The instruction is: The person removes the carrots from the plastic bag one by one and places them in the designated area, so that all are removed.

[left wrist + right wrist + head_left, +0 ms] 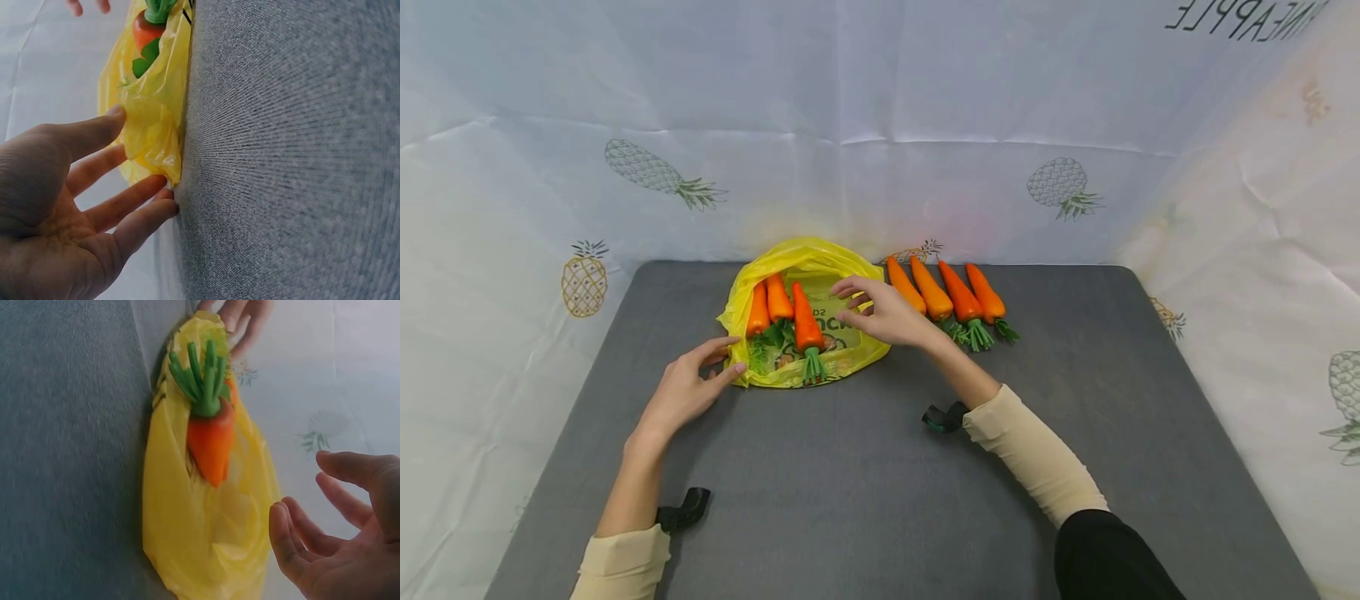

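A yellow plastic bag (pixel 808 250) lies on the grey table with its mouth spread toward me. Three orange carrots with green tops show inside it; the nearest carrot (pixel 805 321) lies with its green stalks toward the bag's front edge. My left hand (pixel 683 390) is at the bag's left edge, its fingertips against the yellow plastic (pixel 150 134) and its fingers loosely bent, not gripping. Over the right part of the bag, my right hand (pixel 891 315) hovers with relaxed, spread fingers and nothing in them. In the right wrist view a gap separates its fingertips from the carrot (pixel 212 440).
Several more carrots (pixel 958 292) lie in a row right of the bag, at the table's back edge. The grey table (pixel 850 500) backs onto a white curtain (pixel 880 100) printed with pineapples. A dark wrist mount (pixel 685 508) sits by each forearm.
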A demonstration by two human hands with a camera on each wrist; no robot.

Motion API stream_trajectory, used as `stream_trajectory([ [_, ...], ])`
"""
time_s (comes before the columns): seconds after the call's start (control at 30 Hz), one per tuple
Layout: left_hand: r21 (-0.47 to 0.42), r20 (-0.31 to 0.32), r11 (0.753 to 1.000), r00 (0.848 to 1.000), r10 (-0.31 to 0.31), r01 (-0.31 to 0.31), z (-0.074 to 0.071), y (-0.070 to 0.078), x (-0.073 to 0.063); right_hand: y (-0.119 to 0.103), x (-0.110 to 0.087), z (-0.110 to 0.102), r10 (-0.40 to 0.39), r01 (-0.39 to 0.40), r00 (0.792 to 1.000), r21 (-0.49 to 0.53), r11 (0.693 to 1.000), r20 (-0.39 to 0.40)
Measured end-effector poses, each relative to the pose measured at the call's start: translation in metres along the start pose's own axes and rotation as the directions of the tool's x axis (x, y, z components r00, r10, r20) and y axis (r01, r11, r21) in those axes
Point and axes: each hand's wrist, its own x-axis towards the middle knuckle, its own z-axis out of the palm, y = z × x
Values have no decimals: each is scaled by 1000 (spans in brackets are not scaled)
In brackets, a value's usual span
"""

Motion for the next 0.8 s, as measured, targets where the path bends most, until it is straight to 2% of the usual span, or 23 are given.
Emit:
stream_trajectory([
  [0.3, 0, -4, 1000, 1000, -1, 1, 0, 0, -1, 2, 17, 20, -22, 18, 994, 38, 999, 110],
  [0.8, -2, -2, 1000, 1000, 6, -6, -1, 0, -1, 12, 29, 44, 10, -11, 987, 8, 1000, 161],
])
